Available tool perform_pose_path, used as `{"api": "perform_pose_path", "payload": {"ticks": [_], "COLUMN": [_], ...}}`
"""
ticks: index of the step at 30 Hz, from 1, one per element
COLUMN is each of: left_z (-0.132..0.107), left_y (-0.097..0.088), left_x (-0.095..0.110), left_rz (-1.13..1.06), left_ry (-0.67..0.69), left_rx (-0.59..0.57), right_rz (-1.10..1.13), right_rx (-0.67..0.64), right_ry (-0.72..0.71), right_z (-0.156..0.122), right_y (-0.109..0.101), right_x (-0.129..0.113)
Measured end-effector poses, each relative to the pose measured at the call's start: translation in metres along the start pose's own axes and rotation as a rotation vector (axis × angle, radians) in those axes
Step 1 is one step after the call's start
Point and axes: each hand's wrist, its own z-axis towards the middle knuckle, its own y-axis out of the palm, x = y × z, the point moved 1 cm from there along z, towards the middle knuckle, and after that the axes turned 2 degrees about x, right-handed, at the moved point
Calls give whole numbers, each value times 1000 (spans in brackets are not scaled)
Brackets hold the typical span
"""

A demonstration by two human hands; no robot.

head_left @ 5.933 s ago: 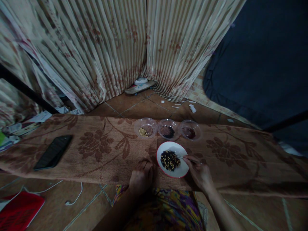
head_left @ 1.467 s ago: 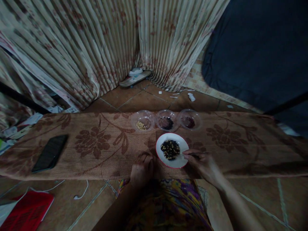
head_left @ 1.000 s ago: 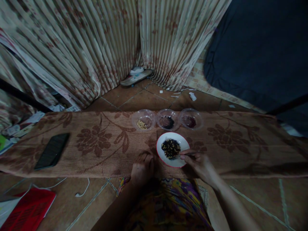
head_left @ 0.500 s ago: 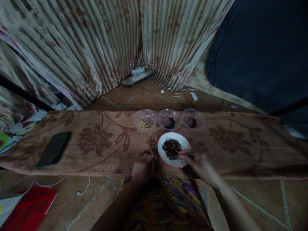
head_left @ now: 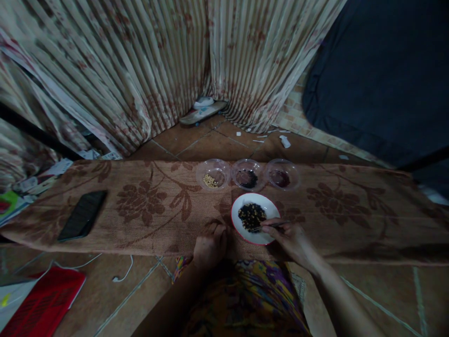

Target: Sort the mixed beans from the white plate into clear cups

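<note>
Right hand (head_left: 291, 238) in play at the lower centre-right, and it has a thin pair of tweezers (head_left: 280, 223) pinched between thumb and fingers, the tips reaching down to the edge of the beans (head_left: 251, 216) in the white bowl (head_left: 269, 206). That bowl, red around its rim, sits just right of the middle of the frame, and the beans lie heaped toward its left side, mostly black with pale yellow ones scattered through. Whether the tips grip a bean is too small to tell. Over to the left hand (head_left: 210, 243): fingers curled in, resting on the brown flowered cloth (head_left: 154, 238) near the bowl's left side, well apart from the other hand. Just above the bowl, three clear plastic tubs stand in a row: the left tub (head_left: 214, 164) with pale beans (head_left: 209, 181), the middle tub (head_left: 242, 165) with black ones (head_left: 251, 179), the right tub (head_left: 278, 165) with dark red ones (head_left: 283, 179). Out at the left of the frame, a dark phone (head_left: 82, 215) lies slantwise on the cloth. Down in the lower left corner, a red bag (head_left: 45, 299) on the tiled floor, a white cable (head_left: 128, 271) beside it. Up top, striped curtains (head_left: 157, 56) hang in folds, a skateboard (head_left: 203, 113) at their foot, and a big dark blue cover (head_left: 382, 70) fills the upper right.
</note>
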Motion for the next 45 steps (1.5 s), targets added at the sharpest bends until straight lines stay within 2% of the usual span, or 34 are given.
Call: {"api": "perform_pose_path", "payload": {"ticks": [8,15,22,26,30,38,41,45], "left_z": [0,0,2,1,0,-1,-1,0], "left_y": [0,-1,-3,-1,1,2,2,2], "left_x": [-1,1,1,-1,-2,-3,-3,-2], "left_rz": [-6,-10,-12,-27,-29,-13,-15,-21], "left_ry": [8,3,27,31,20,44,45,31], "left_rx": [0,-3,18,32,35,48,48,48], "right_rz": [-1,41,286,450,595,651,658,662], "right_rx": [5,79,211,318,419,562,587,607], "right_ry": [-16,-66,-2,-6,-101,-134,-165,-183], "right_z": [-1,-5,-1,12,35,94,98,84], "right_y": [0,-5,-18,-23,-23,-11,-8,-13], "right_x": [1,-7,-17,-24,-35,-50,-51,-46]}}
